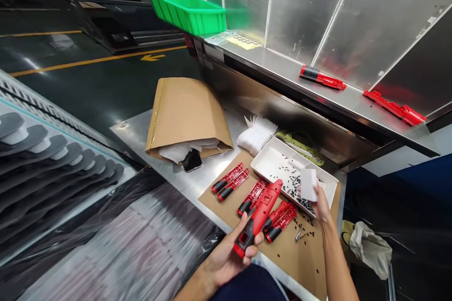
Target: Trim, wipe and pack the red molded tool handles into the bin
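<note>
My left hand (229, 254) is closed around a red and black plastic tool handle (259, 214), held tilted above the cardboard sheet (300, 254). My right hand (319, 199) pinches a small white box (309, 183) at the edge of a white tray (271, 162) that holds several small dark screws (294, 185). Several red and black handle halves (231, 181) lie on the cardboard beside the tray. More loose screws (307, 232) are scattered on the cardboard near my right wrist.
A folded brown paper bag (187, 117) with white parts and a phone (192, 159) lies at the left. White plastic pieces (256, 134) sit behind the tray. Two red parts (321, 77) rest on the steel shelf, and a green bin (187, 11) stands farther back.
</note>
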The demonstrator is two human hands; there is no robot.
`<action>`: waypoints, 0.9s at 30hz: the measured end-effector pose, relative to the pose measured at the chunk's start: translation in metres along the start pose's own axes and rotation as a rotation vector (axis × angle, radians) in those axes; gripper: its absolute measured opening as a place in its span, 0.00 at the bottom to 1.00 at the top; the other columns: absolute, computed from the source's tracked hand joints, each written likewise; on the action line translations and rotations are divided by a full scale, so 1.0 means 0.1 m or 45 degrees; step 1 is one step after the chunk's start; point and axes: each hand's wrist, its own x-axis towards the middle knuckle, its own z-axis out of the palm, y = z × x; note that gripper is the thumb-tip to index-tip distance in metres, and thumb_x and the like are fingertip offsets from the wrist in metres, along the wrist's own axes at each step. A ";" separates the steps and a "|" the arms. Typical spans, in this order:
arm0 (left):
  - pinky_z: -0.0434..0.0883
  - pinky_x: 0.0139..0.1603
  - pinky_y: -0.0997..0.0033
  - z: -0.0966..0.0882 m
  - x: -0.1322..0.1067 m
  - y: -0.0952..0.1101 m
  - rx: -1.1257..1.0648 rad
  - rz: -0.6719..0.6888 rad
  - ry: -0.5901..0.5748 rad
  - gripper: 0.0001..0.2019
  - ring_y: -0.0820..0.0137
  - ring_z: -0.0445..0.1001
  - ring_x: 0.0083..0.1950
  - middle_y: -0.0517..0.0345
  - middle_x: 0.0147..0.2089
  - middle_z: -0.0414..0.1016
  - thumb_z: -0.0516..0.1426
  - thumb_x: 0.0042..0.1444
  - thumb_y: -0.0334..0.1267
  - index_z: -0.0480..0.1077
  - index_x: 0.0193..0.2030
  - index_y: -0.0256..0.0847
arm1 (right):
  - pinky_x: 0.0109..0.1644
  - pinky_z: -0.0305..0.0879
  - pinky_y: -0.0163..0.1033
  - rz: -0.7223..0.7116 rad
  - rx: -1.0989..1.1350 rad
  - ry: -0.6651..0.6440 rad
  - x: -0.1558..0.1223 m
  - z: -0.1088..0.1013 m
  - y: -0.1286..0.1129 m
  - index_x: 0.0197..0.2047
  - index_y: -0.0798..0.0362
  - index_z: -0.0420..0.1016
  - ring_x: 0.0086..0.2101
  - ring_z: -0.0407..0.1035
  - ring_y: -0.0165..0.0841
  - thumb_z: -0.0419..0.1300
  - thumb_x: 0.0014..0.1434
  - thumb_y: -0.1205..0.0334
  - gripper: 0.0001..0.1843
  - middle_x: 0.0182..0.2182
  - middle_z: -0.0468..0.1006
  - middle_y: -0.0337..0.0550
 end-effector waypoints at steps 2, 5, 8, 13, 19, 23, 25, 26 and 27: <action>0.58 0.15 0.91 0.05 0.04 0.01 -0.097 -0.111 -0.125 0.25 0.86 0.51 0.15 0.66 0.17 0.57 0.57 0.63 0.53 0.68 0.23 0.34 | 0.51 0.69 0.53 -0.002 0.161 -0.069 -0.30 -0.06 -0.07 0.58 0.59 0.73 0.46 0.75 0.47 0.22 0.65 0.50 0.44 0.41 0.81 0.57; 0.55 0.16 0.93 0.13 0.10 0.01 -0.196 -0.220 -0.277 0.23 0.87 0.49 0.14 0.68 0.16 0.54 0.55 0.65 0.50 0.69 0.26 0.33 | 0.45 0.71 0.53 0.048 0.560 -0.206 -0.71 -0.09 -0.26 0.51 0.57 0.78 0.40 0.75 0.48 0.23 0.62 0.40 0.48 0.38 0.80 0.57; 0.52 0.15 0.93 0.17 0.13 0.02 -0.188 -0.271 -0.388 0.20 0.86 0.47 0.15 0.69 0.16 0.53 0.54 0.66 0.48 0.70 0.31 0.32 | 0.40 0.72 0.51 0.163 1.362 -0.427 -0.93 -0.11 -0.48 0.49 0.54 0.79 0.36 0.73 0.45 0.42 0.56 0.31 0.40 0.40 0.80 0.55; 0.43 0.15 0.90 0.13 0.17 -0.01 -0.050 -0.185 -0.521 0.20 0.86 0.41 0.16 0.71 0.19 0.53 0.54 0.65 0.50 0.67 0.30 0.33 | 0.35 0.70 0.43 0.175 2.006 -0.594 -1.02 -0.19 -0.68 0.45 0.51 0.80 0.33 0.73 0.39 0.62 0.51 0.42 0.26 0.38 0.80 0.50; 0.47 0.13 0.82 0.17 0.14 -0.09 0.370 0.082 -0.327 0.27 0.84 0.50 0.13 0.65 0.19 0.63 0.52 0.62 0.60 0.71 0.31 0.34 | 0.38 0.73 0.50 0.058 1.843 -0.636 -1.02 -0.23 -0.74 0.47 0.50 0.80 0.35 0.74 0.45 0.60 0.50 0.36 0.30 0.37 0.81 0.50; 0.56 0.13 0.81 0.24 0.06 -0.14 0.442 0.305 -0.166 0.27 0.80 0.63 0.14 0.64 0.25 0.71 0.58 0.56 0.63 0.72 0.49 0.42 | 0.45 0.73 0.56 -0.021 1.624 -0.495 -1.07 -0.22 -0.62 0.52 0.51 0.78 0.42 0.74 0.51 0.58 0.50 0.34 0.36 0.40 0.81 0.53; 0.60 0.14 0.80 0.25 0.03 -0.16 0.462 0.354 -0.129 0.33 0.77 0.66 0.16 0.63 0.27 0.74 0.60 0.52 0.64 0.68 0.59 0.46 | 0.51 0.71 0.57 -0.058 1.505 -0.328 -1.10 -0.23 -0.53 0.57 0.47 0.75 0.47 0.73 0.50 0.59 0.52 0.36 0.36 0.47 0.80 0.51; 0.62 0.14 0.80 0.24 0.01 -0.17 0.480 0.365 -0.121 0.36 0.77 0.67 0.16 0.62 0.28 0.75 0.61 0.51 0.65 0.67 0.61 0.46 | 0.55 0.69 0.57 -0.087 1.409 -0.240 -1.12 -0.24 -0.50 0.59 0.45 0.73 0.50 0.72 0.50 0.61 0.52 0.37 0.35 0.52 0.78 0.48; 0.63 0.15 0.80 0.23 -0.01 -0.18 0.500 0.372 -0.115 0.38 0.77 0.67 0.16 0.61 0.28 0.76 0.61 0.50 0.65 0.66 0.63 0.46 | 0.59 0.66 0.57 -0.131 1.284 -0.155 -1.14 -0.27 -0.48 0.60 0.42 0.72 0.53 0.70 0.49 0.62 0.53 0.38 0.34 0.56 0.76 0.46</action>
